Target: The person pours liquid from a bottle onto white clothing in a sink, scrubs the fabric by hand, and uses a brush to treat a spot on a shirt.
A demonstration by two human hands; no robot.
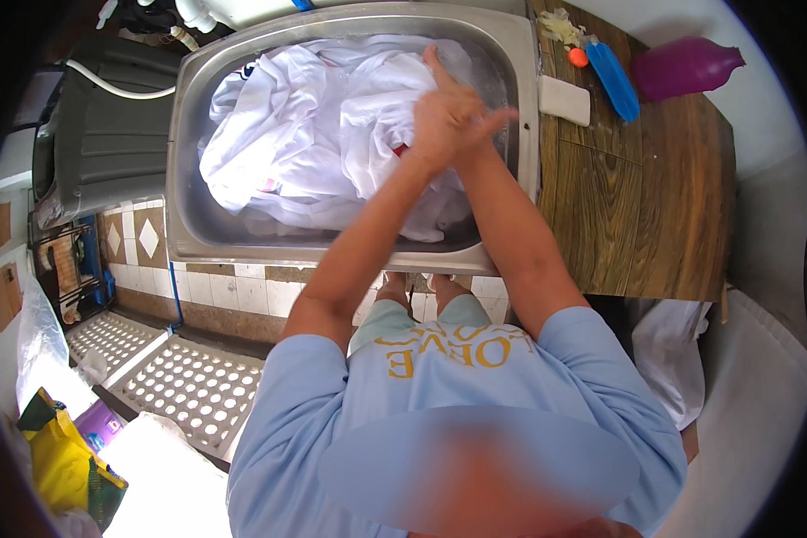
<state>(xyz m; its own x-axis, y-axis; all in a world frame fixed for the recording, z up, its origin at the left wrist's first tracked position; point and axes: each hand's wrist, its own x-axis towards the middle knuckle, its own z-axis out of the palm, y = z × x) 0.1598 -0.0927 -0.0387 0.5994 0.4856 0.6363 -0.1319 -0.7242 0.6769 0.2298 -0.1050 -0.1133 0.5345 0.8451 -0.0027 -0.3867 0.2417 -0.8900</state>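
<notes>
My left hand (432, 130) and my right hand (466, 106) cross and press against each other over the right side of a steel basin (516, 179). Both are a little blurred, and a finger or thumb of each sticks out straight. I see no object held in either. Under them, wet white cloth (269, 125) lies heaped in shallow water, with small red and dark patches showing. Part of the cloth is hidden by my hands and forearms.
Right of the basin, a wood-patterned counter (681, 197) bears a white bar (564, 100), a blue brush-like tool (613, 81), an orange cap (577, 58) and a purple bag-like container (686, 69). A dark grey ribbed surface (117, 125) with a white hose (121, 88) stands left.
</notes>
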